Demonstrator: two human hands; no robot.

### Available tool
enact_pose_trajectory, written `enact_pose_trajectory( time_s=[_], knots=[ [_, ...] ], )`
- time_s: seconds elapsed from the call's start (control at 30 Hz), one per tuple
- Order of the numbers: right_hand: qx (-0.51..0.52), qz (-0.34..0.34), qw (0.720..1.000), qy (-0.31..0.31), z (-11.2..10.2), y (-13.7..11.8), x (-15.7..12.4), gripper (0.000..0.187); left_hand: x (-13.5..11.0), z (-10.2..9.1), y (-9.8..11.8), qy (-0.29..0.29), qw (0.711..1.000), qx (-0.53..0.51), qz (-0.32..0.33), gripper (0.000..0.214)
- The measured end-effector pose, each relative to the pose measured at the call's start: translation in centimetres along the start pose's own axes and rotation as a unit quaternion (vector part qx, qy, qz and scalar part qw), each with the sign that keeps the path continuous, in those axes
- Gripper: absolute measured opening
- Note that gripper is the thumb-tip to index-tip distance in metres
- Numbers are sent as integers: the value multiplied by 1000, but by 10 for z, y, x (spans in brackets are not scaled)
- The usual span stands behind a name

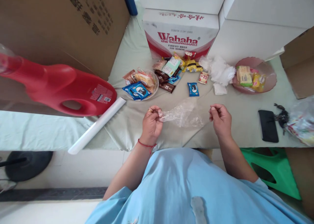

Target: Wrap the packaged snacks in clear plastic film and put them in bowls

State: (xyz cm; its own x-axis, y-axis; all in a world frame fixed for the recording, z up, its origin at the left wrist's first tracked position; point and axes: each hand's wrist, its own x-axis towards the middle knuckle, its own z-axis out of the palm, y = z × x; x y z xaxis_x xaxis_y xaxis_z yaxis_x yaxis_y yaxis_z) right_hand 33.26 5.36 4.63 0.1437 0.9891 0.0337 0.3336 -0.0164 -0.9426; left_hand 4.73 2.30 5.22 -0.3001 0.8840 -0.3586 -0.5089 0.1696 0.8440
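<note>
My left hand [152, 122] pinches one end of a crumpled sheet of clear plastic film [187, 115], which trails to the right over the cloth. My right hand [220, 119] is closed, thumb against fingers, just past the film's far end; whether anything thin sits in that pinch I cannot make out. Beyond the film lies a small blue snack packet [193, 89]. To its left, a clear round dish [156, 92] holds blue and orange-brown packets. A pile of wrapped snacks, with brown packets [167, 87] and yellow packets [190, 66], lies behind.
A red jug [56, 86] and a white roll [98, 125] lie at left beside a large carton [73, 30]. A Wahaha box [181, 34] stands behind. At right are crumpled white plastic [219, 70], a pink bowl [271, 75] with packets, a phone [268, 125] and keys [282, 116].
</note>
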Motion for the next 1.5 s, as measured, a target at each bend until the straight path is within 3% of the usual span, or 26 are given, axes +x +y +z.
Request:
enact_pose_trajectory(
  time_s=[0.1, 0.2, 0.27, 0.33, 0.4, 0.47, 0.63, 0.7, 0.87, 0.93, 1.0, 1.07, 1.13, 1.23, 1.3, 1.33, 1.4, 1.5],
  knots=[
    [49, 55, 996, -54, 12, -10, -2, 46, -16, 9, 7, -49, 999, 3, -4, 20],
    [6, 10, 988, -154, 29, -17, 4, 72, -27, 12, 9, -98, 995, -11, -24, 14],
    [-7, -15, 972, -233, 39, -19, 11, 81, -28, 10, 6, -93, 995, -6, -43, 14],
    [-12, -41, 958, -283, 47, -21, 19, 56, -24, 5, 1, -55, 995, 54, -70, 23],
    [-25, -90, 951, -295, 53, -28, 26, 28, -18, -1, -4, -19, 985, 137, -100, 29],
    [-38, -150, 945, -288, 55, -39, 31, 22, -12, -5, -9, -19, 971, 201, -126, 34],
    [-50, -263, 922, -279, 48, -72, 28, 23, 2, -5, -7, -179, 926, 293, -155, 45],
    [-60, -278, 919, -274, 37, -74, 19, 22, 7, -5, -4, -182, 932, 286, -132, 45],
    [-91, -227, 937, -250, 2, -43, -22, 22, 18, -10, -4, -12, 983, 184, -28, 44],
    [-99, -199, 935, -278, -10, -25, -39, 22, 17, -16, -8, 28, 986, 164, 3, 43],
    [-101, -157, 919, -348, -22, -11, -52, 22, 11, -24, -15, 52, 983, 177, 20, 41],
    [-95, -106, 902, -407, -32, -3, -58, 22, 5, -33, -22, 55, 968, 242, 28, 38],
    [-90, -62, 912, -395, -41, -1, -55, 26, -1, -40, -24, 37, 939, 339, 38, 32],
    [-124, -21, 965, -232, -50, 0, -40, 39, -4, -42, -20, 32, 892, 444, 77, 17],
    [-158, -21, 979, -130, -50, -1, -27, 42, -5, -35, -11, 61, 871, 469, 132, 13],
    [-167, -31, 978, -121, -48, -1, -21, 40, -7, -29, -6, 73, 863, 473, 160, 14],
    [-162, -55, 966, -196, -38, -3, -14, 33, -13, -15, 2, 64, 854, 472, 208, 22],
    [-135, -65, 935, -322, -15, -9, -10, 23, -26, 7, 5, -65, 827, 490, 266, 48]
  ],
)
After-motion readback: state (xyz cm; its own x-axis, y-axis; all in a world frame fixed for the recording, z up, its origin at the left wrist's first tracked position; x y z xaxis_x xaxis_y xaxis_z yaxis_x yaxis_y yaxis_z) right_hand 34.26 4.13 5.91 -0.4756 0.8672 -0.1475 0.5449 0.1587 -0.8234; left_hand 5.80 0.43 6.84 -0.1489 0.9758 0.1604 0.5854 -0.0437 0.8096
